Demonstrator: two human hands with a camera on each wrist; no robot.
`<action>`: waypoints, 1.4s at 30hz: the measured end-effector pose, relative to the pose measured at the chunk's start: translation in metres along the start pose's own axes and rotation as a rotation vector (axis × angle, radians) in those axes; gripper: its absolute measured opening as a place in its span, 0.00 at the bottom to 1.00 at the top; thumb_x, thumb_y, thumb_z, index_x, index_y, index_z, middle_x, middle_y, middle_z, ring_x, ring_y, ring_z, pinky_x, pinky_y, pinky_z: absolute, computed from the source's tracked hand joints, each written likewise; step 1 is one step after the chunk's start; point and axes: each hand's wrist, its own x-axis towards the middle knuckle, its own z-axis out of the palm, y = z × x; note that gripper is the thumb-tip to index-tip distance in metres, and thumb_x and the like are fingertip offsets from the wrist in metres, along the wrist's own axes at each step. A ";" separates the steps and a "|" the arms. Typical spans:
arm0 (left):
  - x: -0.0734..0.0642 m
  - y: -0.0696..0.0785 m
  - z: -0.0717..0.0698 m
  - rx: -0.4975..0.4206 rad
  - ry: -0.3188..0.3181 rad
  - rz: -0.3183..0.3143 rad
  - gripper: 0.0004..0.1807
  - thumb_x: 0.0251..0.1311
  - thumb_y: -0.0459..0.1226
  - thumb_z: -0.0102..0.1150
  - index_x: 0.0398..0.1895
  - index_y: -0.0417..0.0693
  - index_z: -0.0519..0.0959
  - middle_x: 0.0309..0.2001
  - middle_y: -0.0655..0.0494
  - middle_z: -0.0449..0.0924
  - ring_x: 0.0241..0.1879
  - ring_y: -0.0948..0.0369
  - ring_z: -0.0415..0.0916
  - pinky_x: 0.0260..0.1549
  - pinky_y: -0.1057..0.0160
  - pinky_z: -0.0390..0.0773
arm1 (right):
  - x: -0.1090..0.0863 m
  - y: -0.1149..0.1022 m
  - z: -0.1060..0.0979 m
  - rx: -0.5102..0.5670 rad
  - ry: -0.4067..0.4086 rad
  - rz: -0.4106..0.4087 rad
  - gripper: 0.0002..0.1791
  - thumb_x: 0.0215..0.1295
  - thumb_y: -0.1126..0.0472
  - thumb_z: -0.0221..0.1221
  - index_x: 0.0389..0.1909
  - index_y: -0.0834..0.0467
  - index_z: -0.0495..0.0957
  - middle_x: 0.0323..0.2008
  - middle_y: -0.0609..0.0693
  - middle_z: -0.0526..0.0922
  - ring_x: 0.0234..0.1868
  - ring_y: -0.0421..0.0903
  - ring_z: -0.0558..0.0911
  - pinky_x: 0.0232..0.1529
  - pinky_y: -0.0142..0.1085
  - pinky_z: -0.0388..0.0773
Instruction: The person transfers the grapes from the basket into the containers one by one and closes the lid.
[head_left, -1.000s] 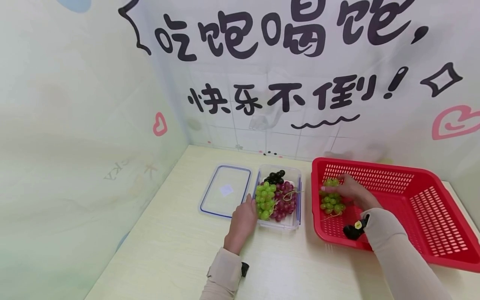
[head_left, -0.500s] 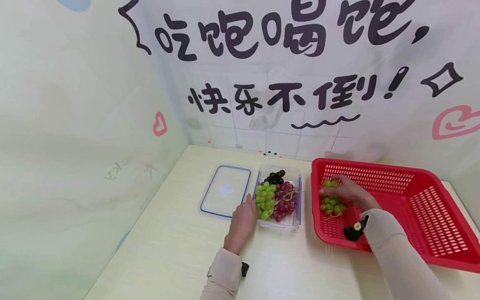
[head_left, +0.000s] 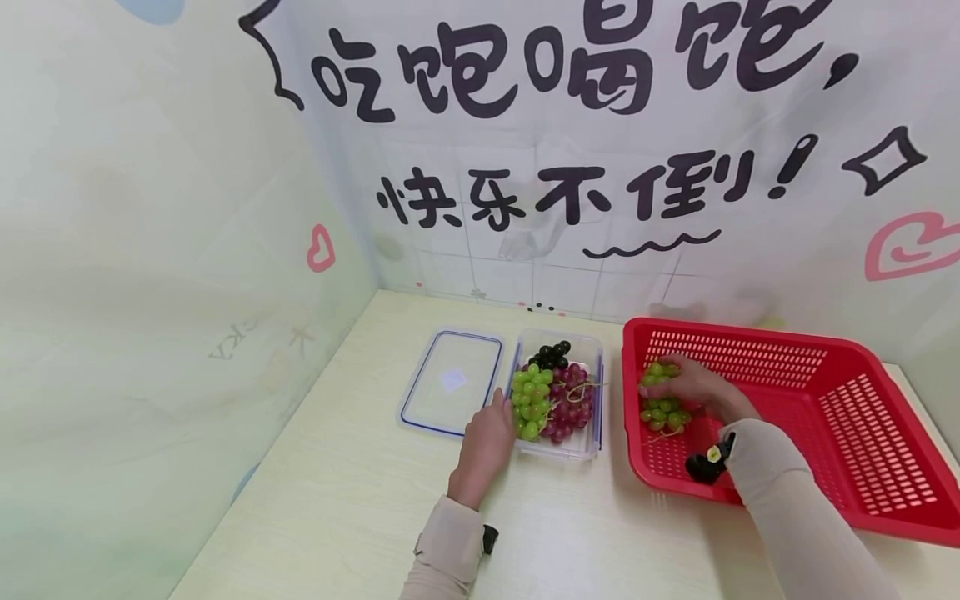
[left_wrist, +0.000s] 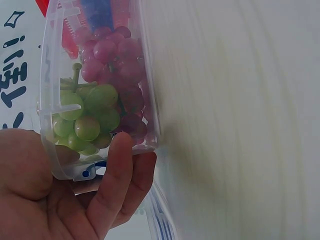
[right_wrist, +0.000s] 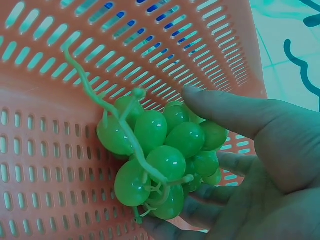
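In the head view, my left hand point(head_left: 487, 446) holds the left side of a clear plastic food container point(head_left: 556, 451). The left wrist view has my fingers point(left_wrist: 114, 182) against its wall, with the thumb side at the rim. Inside lie a bunch of green grapes point(head_left: 530, 400), a bunch of purple-red grapes point(head_left: 573, 408) and a few black grapes point(head_left: 553, 355). My right hand point(head_left: 697, 386) grips another green bunch point(right_wrist: 167, 160) at the left end of a red basket point(head_left: 780, 400). In the right wrist view, its thumb lies over the grapes and its fingers reach underneath.
A clear lid point(head_left: 452, 382) with a blue seal lies on the pale wooden table point(head_left: 360, 500), left of the container. The basket has raised, slotted walls. Printed wall sheets point(head_left: 495, 267) stand behind and to the left of the table.
My right thumb and fingers have shifted slightly over the green bunch in the basket and settled closer round it. My left hand and the container have stayed put.
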 end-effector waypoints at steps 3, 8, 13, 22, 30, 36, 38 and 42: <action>0.000 0.000 0.000 -0.002 -0.003 -0.005 0.28 0.79 0.42 0.37 0.71 0.30 0.62 0.19 0.50 0.70 0.18 0.57 0.66 0.23 0.60 0.70 | 0.000 0.000 0.000 -0.011 0.002 0.000 0.48 0.60 0.53 0.68 0.74 0.63 0.53 0.64 0.68 0.64 0.59 0.64 0.70 0.59 0.59 0.73; 0.000 0.000 0.001 -0.004 0.003 0.001 0.28 0.79 0.42 0.37 0.71 0.29 0.62 0.19 0.49 0.70 0.18 0.58 0.65 0.22 0.60 0.69 | 0.000 0.000 0.000 -0.029 0.003 0.000 0.50 0.60 0.54 0.68 0.75 0.64 0.50 0.64 0.69 0.62 0.59 0.66 0.69 0.60 0.60 0.72; 0.001 0.000 0.001 -0.003 0.009 0.007 0.27 0.79 0.42 0.37 0.70 0.29 0.63 0.19 0.48 0.71 0.17 0.58 0.65 0.20 0.60 0.68 | 0.001 0.001 0.000 -0.043 0.005 -0.020 0.51 0.60 0.55 0.68 0.74 0.69 0.48 0.64 0.71 0.63 0.58 0.66 0.70 0.60 0.60 0.72; 0.000 0.000 0.001 0.001 0.004 0.003 0.28 0.79 0.42 0.37 0.71 0.29 0.62 0.17 0.51 0.67 0.16 0.58 0.63 0.18 0.62 0.66 | 0.003 0.003 0.001 -0.052 0.045 -0.036 0.48 0.61 0.55 0.67 0.72 0.70 0.51 0.61 0.72 0.66 0.55 0.65 0.74 0.56 0.59 0.75; 0.000 -0.001 0.000 -0.006 0.003 0.010 0.28 0.79 0.42 0.37 0.71 0.29 0.62 0.17 0.51 0.68 0.16 0.58 0.63 0.19 0.62 0.67 | 0.004 0.003 -0.001 -0.072 0.063 -0.032 0.48 0.61 0.53 0.67 0.72 0.70 0.52 0.61 0.71 0.66 0.55 0.65 0.74 0.55 0.58 0.77; 0.000 0.000 0.000 0.004 0.006 0.010 0.28 0.79 0.42 0.37 0.71 0.29 0.62 0.25 0.44 0.76 0.20 0.57 0.69 0.24 0.59 0.73 | 0.002 0.001 -0.003 -0.066 0.061 -0.036 0.49 0.60 0.54 0.68 0.72 0.70 0.49 0.61 0.71 0.65 0.56 0.66 0.73 0.54 0.58 0.77; 0.000 0.000 0.000 0.006 0.008 0.010 0.28 0.79 0.42 0.37 0.71 0.29 0.63 0.27 0.43 0.78 0.22 0.56 0.71 0.26 0.58 0.74 | 0.002 0.000 -0.003 -0.063 0.061 -0.035 0.50 0.60 0.54 0.68 0.73 0.70 0.49 0.62 0.71 0.64 0.56 0.66 0.73 0.54 0.58 0.77; 0.000 0.000 0.000 0.004 0.001 0.006 0.28 0.79 0.42 0.37 0.71 0.29 0.62 0.22 0.46 0.75 0.20 0.57 0.69 0.24 0.59 0.72 | 0.000 -0.003 -0.004 -0.052 0.065 -0.030 0.49 0.60 0.54 0.68 0.72 0.68 0.50 0.62 0.70 0.64 0.57 0.66 0.73 0.54 0.58 0.78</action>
